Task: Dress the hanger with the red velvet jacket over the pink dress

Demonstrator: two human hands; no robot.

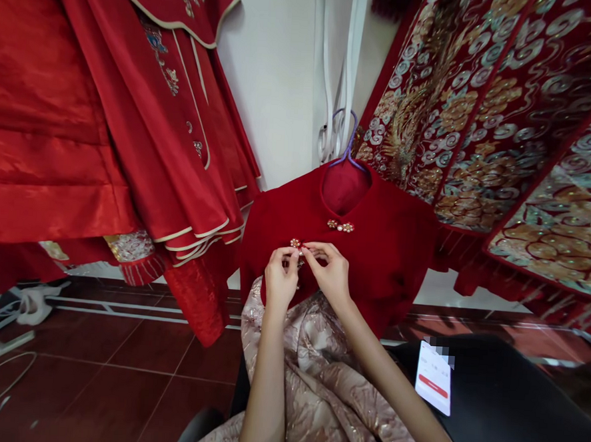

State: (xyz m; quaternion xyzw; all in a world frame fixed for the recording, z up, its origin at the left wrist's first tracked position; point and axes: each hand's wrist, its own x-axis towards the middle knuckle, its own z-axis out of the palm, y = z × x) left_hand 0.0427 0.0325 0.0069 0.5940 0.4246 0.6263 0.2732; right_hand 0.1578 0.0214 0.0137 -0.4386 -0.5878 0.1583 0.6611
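On a purple hanger [351,141]: red garment [387,266] is hung, front shown.
Left hand [281,273]: beaded fastener [295,243] on the garment's front is pinched by narrowed fingertips.
Right hand [328,270]: the same fastener is pinched, just beside the left hand.

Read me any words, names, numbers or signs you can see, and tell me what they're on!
No text here is clear enough to quote.
Phone: small dark marks near the top of its screen and pale marks on a red bar, all too small and blurred to read; blocky squares hide one top corner.
Red top under the hands: no lettering that I can see.
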